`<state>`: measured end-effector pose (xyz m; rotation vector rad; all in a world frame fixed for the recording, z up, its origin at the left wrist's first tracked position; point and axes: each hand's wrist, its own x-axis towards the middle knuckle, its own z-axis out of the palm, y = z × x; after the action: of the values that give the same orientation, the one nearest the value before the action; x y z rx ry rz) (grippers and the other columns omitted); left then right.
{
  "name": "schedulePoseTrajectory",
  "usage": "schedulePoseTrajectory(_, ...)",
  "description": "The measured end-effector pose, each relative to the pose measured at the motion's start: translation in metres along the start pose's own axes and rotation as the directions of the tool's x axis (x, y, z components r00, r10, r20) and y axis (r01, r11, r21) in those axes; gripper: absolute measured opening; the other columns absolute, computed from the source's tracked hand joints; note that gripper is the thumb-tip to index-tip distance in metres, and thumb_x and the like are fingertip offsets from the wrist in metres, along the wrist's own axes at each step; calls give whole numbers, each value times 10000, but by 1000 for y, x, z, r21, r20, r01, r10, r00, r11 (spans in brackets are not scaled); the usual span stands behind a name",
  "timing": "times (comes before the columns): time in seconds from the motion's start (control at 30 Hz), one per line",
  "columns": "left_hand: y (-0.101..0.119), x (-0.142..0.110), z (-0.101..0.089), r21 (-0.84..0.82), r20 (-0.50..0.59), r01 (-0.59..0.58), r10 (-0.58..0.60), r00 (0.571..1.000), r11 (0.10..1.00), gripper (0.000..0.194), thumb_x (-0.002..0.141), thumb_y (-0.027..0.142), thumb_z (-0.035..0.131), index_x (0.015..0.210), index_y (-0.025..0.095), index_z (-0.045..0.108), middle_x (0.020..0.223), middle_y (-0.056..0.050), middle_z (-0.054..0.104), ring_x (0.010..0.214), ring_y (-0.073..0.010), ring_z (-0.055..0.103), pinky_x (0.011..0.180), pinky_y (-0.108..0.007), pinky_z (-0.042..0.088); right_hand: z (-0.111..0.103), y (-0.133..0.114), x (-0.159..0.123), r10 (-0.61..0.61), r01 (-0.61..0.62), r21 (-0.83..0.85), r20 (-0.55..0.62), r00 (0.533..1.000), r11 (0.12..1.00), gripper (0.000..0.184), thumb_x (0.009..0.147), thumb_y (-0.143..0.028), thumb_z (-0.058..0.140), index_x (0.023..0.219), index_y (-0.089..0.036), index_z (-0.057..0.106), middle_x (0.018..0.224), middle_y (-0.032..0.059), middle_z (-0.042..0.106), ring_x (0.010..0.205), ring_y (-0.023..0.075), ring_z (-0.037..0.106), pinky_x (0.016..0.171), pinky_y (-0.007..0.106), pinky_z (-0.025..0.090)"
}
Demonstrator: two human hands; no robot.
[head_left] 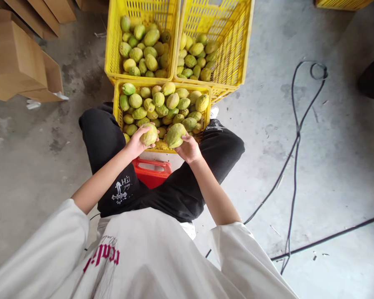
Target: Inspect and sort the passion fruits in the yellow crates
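Left edge: cardboard boxes [28, 62] on the concrete floor [330, 174].

Left hand [136, 143]: closed round the pale fruit [149, 135], fingers wrapped on its sides; fruit over the near rim of the front crate [116, 104]. Risk: a smooth, rounded skin could roll out of the fingers if the grip loosened, dropping onto the fruit below and bruising both.

Centre: front crate well filled with green-yellow fruit, set between the bent knees. Left rear crate [109, 45] and right rear crate [233, 54] stand behind it, each part filled. Fruit is heaped close to the front crate's rim; a knock from a knee could shake some over the edge. Red object [152, 179] with a slot, between the legs, partly hidden by them.

Right hand [190, 149]: clamped on the larger fruit [175, 136], thumb on top, holding it by its right end. Most of the fruit juts towards the left hand, so it could tip or twist loose. The two held fruits are near each other; bringing the hands together too fast could knock them.

Right: looped black cable [298, 133] on the floor. Possible snag if a foot caught it.
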<state>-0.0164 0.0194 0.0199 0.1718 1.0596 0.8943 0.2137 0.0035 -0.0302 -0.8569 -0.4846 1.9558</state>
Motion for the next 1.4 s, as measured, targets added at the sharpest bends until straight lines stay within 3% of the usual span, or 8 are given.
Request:
schedulePoseTrajectory(0.13, -2, 7, -9, -69, -14, 54, -55, 998, 996, 263, 944, 342, 633, 1137, 205, 749, 962, -95, 841, 916, -327, 885, 633, -322, 611, 0, 3, 1, 3, -5, -58, -39, 999, 998, 733, 710, -640, 1086, 1282, -331, 747, 1173, 60, 856, 1205, 379, 835, 910, 496, 775)
schedulePoseTrajectory(0.27, -7, 10, -17, -122, 28, 92, -89, 996, 988, 253, 925, 305, 618, 1147, 226, 709, 1045, -102, 874, 1166, -397, 908, 737, -359, 692, -1, 5, 2, 54, -55, -21, -82, 995, 998, 822, 630, -698, 1117, 1253, -314, 742, 1101, 52, 841, 1052, 366, 850, 773, 465, 762)
schedulePoseTrajectory(0.4, -7, 11, -15, -86, 62, 99, -93, 994, 991, 210, 936, 291, 643, 1125, 219, 697, 1030, -101, 878, 1125, -380, 918, 704, -336, 689, -4, 5, 4, 68, -66, 25, -91, 993, 997, 822, 639, -644, 1096, 1296, -304, 737, 1040, 34, 824, 981, 356, 858, 681, 420, 722)
schedulePoseTrajectory(0.53, -7, 8, -9, -10, 49, 71, -71, 996, 997, 181, 946, 320, 710, 1083, 201, 706, 921, -80, 846, 896, -316, 905, 620, -296, 631, -6, 5, 4, 33, -31, 29, -72, 997, 999, 798, 730, -571, 1066, 1407, -335, 715, 1024, -1, 804, 934, 307, 855, 604, 337, 644)
schedulePoseTrajectory(0.77, -6, 5, -5, 13, 11, 30, -30, 999, 999, 294, 925, 372, 849, 1063, 246, 622, 802, -5, 790, 625, -205, 802, 528, -231, 503, -7, 7, 5, -1, 4, 48, -63, 998, 999, 828, 762, -567, 1071, 1439, -358, 644, 1056, -13, 788, 978, 293, 825, 623, 323, 610)
schedulePoseTrajectory(1.13, -2, 5, -7, -104, 33, 130, -127, 991, 986, 243, 927, 298, 714, 1154, 228, 666, 888, -31, 824, 727, -269, 865, 642, -313, 657, -9, 6, 8, 59, -51, 75, -108, 992, 996, 622, 913, -753, 896, 1295, -326, 651, 1074, 26, 793, 910, 291, 790, 564, 315, 537)
schedulePoseTrajectory(1.23, -3, 4, -5, -112, -9, 93, -94, 995, 989, 230, 941, 256, 731, 1146, 245, 627, 950, -26, 827, 859, -285, 900, 753, -342, 702, -10, 3, 7, 88, -77, 93, -122, 989, 993, 579, 939, -753, 853, 1274, -314, 678, 1073, 47, 819, 989, 329, 825, 577, 337, 586)
schedulePoseTrajectory(1.4, -4, -1, -1, -39, -12, 16, -16, 1000, 999, 414, 928, 234, 890, 1253, 288, 640, 1048, 14, 792, 915, -256, 891, 819, -347, 683, -10, 2, 4, 56, -55, 11, -135, 989, 998, 615, 812, -629, 968, 1267, -331, 681, 1120, 45, 859, 1193, 378, 848, 744, 424, 742)
